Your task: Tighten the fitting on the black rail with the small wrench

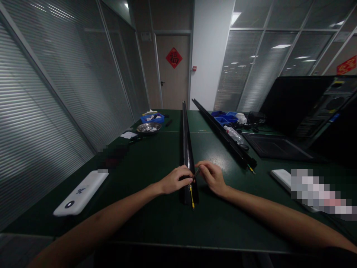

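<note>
A long black rail [186,141] lies lengthwise down the middle of the dark green table [150,160], its near end in front of me. My left hand [176,179] is closed on the rail's near end from the left. My right hand [212,175] pinches a thin yellow-handled tool or wire [192,193] at the rail's end; its yellow part runs along the rail toward me. Both hands nearly touch over the rail.
A second black rail [223,134] lies at an angle to the right. A white flat device [81,192] is near left, a metal bowl [148,128] and blue bins [152,118] far left, more blue bins [223,117], a plastic bottle [234,134] and a black tray [275,147] to the right.
</note>
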`<action>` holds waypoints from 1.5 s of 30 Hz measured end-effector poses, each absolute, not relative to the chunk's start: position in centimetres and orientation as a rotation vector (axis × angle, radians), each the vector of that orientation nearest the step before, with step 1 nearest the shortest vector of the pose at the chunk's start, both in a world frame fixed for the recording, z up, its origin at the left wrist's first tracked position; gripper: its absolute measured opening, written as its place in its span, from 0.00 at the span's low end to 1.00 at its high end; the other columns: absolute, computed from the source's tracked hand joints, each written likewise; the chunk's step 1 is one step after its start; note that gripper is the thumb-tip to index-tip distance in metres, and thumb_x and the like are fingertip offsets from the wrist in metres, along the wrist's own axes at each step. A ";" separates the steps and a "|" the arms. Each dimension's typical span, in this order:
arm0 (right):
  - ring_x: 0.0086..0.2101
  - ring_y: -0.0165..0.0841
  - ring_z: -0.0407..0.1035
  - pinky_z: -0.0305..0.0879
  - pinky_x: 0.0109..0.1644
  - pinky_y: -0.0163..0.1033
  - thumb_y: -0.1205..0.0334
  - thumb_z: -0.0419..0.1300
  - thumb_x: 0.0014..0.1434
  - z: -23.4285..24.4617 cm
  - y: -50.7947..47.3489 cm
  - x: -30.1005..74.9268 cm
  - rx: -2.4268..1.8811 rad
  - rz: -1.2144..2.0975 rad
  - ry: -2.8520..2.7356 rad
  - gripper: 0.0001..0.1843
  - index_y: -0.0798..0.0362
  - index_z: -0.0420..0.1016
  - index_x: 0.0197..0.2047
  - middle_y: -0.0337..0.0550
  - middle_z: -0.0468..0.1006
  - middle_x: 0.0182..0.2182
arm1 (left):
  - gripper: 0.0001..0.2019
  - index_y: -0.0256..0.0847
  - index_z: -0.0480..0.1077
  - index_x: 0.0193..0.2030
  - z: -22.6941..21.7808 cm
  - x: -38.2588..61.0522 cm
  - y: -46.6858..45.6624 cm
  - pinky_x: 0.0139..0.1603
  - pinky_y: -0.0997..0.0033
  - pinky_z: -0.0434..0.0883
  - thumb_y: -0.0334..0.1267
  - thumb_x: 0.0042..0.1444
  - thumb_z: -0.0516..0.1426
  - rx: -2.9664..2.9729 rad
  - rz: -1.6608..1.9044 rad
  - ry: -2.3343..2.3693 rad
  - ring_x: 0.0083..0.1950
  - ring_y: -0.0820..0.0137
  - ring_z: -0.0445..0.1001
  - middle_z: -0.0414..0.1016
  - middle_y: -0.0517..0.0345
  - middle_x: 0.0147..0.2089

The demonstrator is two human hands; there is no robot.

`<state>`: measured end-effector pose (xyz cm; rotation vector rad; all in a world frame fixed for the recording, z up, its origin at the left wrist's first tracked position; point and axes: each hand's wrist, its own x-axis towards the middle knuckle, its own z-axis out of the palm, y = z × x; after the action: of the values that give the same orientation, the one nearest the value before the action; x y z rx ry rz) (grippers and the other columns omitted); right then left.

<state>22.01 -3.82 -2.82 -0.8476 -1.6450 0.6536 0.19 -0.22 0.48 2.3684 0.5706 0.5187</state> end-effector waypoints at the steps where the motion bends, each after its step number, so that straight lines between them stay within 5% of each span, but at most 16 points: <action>1: 0.24 0.30 0.67 0.63 0.27 0.34 0.53 0.55 0.71 -2.9 -3.8 22.0 -0.852 0.659 -1.640 0.14 0.52 0.77 0.46 0.38 0.72 0.26 | 0.13 0.39 0.76 0.45 0.5 0.2 -0.2 0.57 0.64 0.67 0.43 0.69 0.52 2.367 0.514 0.573 0.52 0.62 0.71 0.74 0.51 0.46; 45: 0.25 0.29 0.67 0.64 0.29 0.34 0.54 0.54 0.72 -2.3 -3.9 22.0 -0.828 0.639 -1.692 0.15 0.53 0.78 0.46 0.38 0.73 0.27 | 0.13 0.39 0.75 0.44 0.0 0.2 0.0 0.57 0.64 0.68 0.42 0.69 0.52 2.388 0.531 0.561 0.52 0.62 0.71 0.73 0.51 0.46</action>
<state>22.05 -3.89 -2.27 -0.8284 -1.6924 0.6388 0.19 0.02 -0.05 2.3877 0.5608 0.5309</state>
